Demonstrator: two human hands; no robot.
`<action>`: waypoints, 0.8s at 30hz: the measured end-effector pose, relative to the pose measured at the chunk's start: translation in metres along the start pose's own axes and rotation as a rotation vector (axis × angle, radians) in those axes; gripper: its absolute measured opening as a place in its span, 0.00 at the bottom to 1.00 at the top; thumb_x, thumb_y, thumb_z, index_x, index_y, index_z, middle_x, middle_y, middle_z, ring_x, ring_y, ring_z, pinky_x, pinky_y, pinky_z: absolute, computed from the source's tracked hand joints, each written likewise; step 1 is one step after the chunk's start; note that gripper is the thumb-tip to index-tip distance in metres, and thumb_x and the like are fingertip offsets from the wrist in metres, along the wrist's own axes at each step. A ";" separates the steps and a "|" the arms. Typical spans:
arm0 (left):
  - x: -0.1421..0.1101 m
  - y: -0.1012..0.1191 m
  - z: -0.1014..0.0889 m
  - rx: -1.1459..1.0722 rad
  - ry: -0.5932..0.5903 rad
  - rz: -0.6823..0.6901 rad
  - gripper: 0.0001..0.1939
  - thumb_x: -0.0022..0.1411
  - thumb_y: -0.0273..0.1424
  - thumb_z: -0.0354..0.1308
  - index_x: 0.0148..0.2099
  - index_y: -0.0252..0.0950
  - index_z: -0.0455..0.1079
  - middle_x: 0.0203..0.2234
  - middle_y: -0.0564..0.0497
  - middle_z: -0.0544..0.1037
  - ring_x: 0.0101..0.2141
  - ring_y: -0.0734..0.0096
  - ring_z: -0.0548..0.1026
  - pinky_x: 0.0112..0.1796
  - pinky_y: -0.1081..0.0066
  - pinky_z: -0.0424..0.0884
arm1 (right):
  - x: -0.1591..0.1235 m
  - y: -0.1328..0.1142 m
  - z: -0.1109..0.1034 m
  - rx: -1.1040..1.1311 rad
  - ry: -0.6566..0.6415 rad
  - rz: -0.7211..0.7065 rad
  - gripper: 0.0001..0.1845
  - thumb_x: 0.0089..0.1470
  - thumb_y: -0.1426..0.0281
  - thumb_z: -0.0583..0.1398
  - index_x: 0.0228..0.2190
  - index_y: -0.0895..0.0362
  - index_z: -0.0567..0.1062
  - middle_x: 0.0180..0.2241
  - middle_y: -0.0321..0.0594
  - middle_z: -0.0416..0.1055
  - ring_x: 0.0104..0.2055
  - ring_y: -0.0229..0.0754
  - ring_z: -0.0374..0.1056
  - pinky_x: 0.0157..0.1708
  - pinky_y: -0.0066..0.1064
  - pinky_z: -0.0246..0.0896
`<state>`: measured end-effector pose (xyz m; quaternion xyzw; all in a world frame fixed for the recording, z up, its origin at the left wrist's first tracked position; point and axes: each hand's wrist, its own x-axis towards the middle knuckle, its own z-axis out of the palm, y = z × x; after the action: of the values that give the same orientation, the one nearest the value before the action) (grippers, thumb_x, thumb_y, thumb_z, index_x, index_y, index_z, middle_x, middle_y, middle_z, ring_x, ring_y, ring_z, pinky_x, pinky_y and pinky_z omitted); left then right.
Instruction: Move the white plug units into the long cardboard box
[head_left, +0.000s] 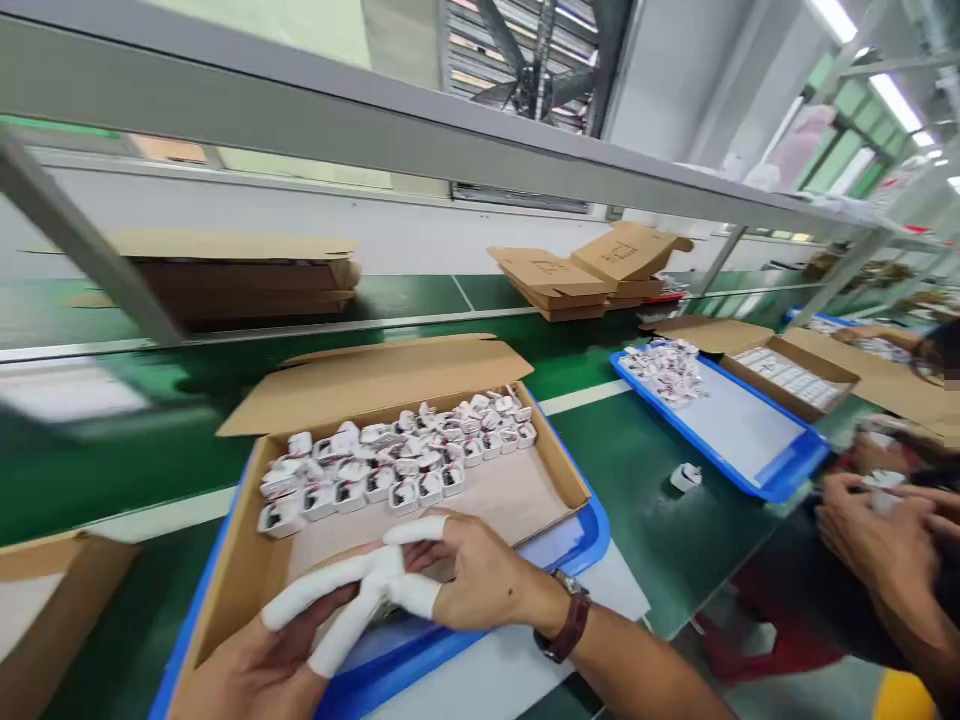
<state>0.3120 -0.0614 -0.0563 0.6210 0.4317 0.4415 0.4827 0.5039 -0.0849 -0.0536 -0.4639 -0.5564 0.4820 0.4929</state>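
Note:
My left hand (281,640) and my right hand (484,575) meet at the fingertips over the near side of an open cardboard box (551,475). White covers wrap the thumbs and some fingers of both hands. Both hands are pinched closed. Whatever is between the fingertips blends with the white covers, so I cannot make it out. Rows of small white plastic housings (351,497) with dark and reddish wires fill the far half of the box. Bare box floor (495,497) shows in front of them. The box rests in a blue tray (596,525).
To the right, another blue tray (787,470) holds a heap of white parts (667,368), with a single white housing (685,477) beside it. A co-worker's hands (881,520) hold a white part at far right. A shelf beam (420,130) crosses above; another box (82,580) stands left.

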 end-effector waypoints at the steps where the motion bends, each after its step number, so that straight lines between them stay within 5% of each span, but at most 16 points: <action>1: -0.002 0.006 0.001 -0.032 -0.003 -0.039 0.18 0.51 0.48 0.72 0.41 0.45 0.83 0.37 0.51 0.87 0.41 0.49 0.85 0.46 0.58 0.83 | -0.001 0.000 0.000 0.025 -0.005 0.009 0.25 0.49 0.65 0.69 0.49 0.57 0.77 0.40 0.41 0.78 0.39 0.42 0.77 0.46 0.37 0.74; 4: -0.005 0.016 0.007 -0.152 -0.054 -0.051 0.20 0.56 0.42 0.70 0.49 0.41 0.81 0.45 0.47 0.85 0.47 0.50 0.83 0.50 0.58 0.80 | -0.002 -0.004 -0.003 0.094 -0.022 0.056 0.28 0.49 0.67 0.69 0.52 0.57 0.74 0.41 0.41 0.78 0.39 0.41 0.76 0.45 0.37 0.74; 9: -0.007 0.004 0.009 -0.160 -0.096 0.154 0.22 0.60 0.32 0.67 0.57 0.45 0.75 0.61 0.44 0.72 0.51 0.52 0.80 0.50 0.59 0.80 | -0.002 -0.012 -0.006 0.103 -0.041 0.054 0.24 0.52 0.65 0.68 0.50 0.57 0.74 0.41 0.42 0.77 0.40 0.41 0.75 0.44 0.36 0.73; 16: -0.006 -0.010 0.012 0.134 -0.033 0.401 0.30 0.59 0.26 0.68 0.62 0.50 0.68 0.56 0.45 0.73 0.51 0.56 0.79 0.51 0.60 0.79 | -0.002 -0.014 -0.004 0.100 -0.045 0.083 0.26 0.51 0.60 0.69 0.50 0.56 0.73 0.41 0.41 0.76 0.40 0.41 0.74 0.44 0.36 0.72; 24: -0.009 -0.013 0.019 0.182 0.092 0.395 0.27 0.60 0.28 0.67 0.61 0.47 0.70 0.51 0.47 0.79 0.45 0.60 0.81 0.48 0.64 0.79 | -0.004 -0.014 -0.006 0.122 -0.062 0.113 0.28 0.51 0.57 0.70 0.50 0.56 0.73 0.42 0.43 0.76 0.43 0.44 0.75 0.47 0.39 0.72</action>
<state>0.3269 -0.0720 -0.0730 0.7139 0.3613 0.5143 0.3086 0.5092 -0.0898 -0.0397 -0.4484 -0.5139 0.5561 0.4749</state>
